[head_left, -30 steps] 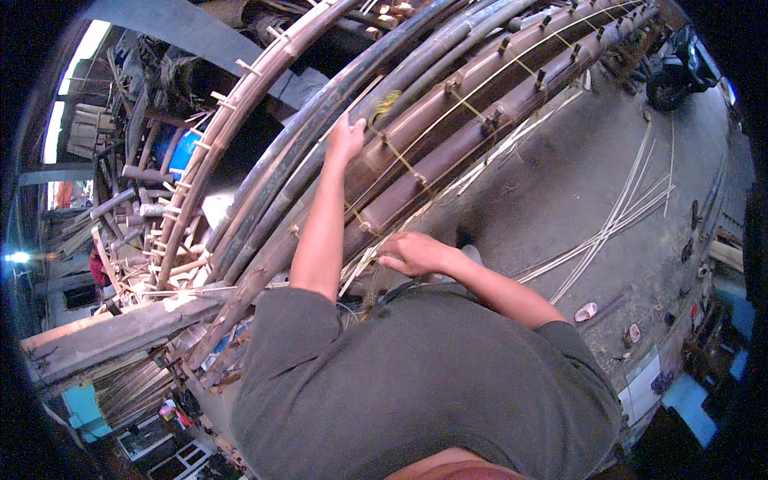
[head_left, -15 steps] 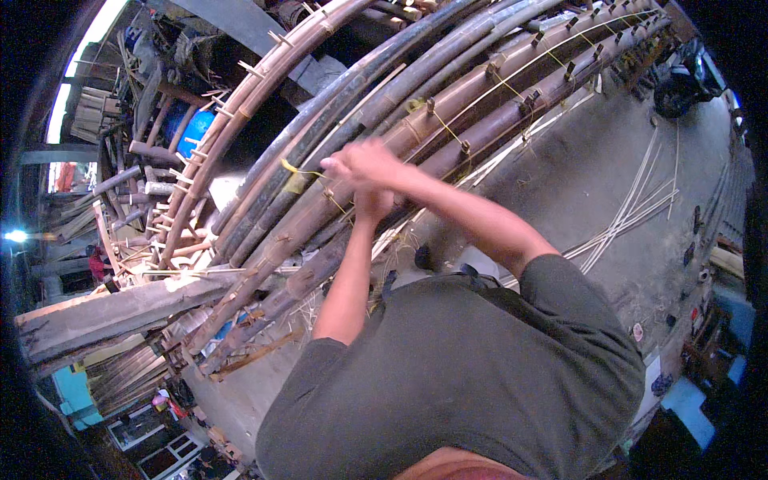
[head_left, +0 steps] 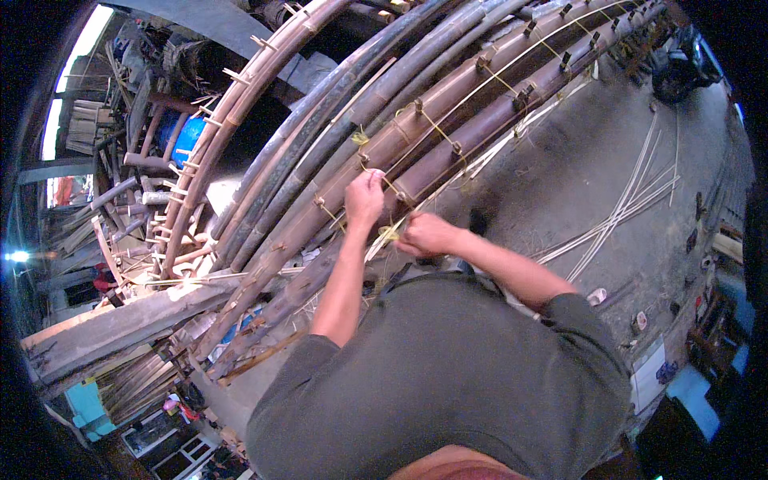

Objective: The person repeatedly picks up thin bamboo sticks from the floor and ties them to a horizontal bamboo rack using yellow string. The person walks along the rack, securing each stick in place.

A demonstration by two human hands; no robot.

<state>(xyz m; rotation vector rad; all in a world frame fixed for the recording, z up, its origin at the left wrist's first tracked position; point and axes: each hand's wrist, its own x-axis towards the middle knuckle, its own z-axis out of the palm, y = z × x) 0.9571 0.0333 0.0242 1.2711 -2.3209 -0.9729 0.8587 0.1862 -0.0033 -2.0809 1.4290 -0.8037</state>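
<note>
Two long bamboo poles run side by side in front of me, an upper pole (head_left: 448,94) and a lower pole (head_left: 492,134), with short pegs along them. Yellow string (head_left: 436,126) is stretched across from peg to peg. My left hand (head_left: 365,197) is closed over the upper pole, its fingers pinching the string by a peg. Nearer my body, below the lower pole, my right hand (head_left: 430,234) is closed on a bunched yellow end of the string (head_left: 388,234). A separate yellow knot (head_left: 360,138) shows on the upper pole's far side.
Several more long poles (head_left: 344,88) lie beyond, and a curved pole with pegs (head_left: 232,112) stands at the left. A concrete beam (head_left: 128,316) crosses at lower left. Thin split strips (head_left: 616,216) lie on the floor at right. A blue drum (head_left: 189,138) stands among piled wood.
My hands were crossed over the upper pole and have come apart. The right hand has moved down and right toward my body; the left has moved slightly up.
</note>
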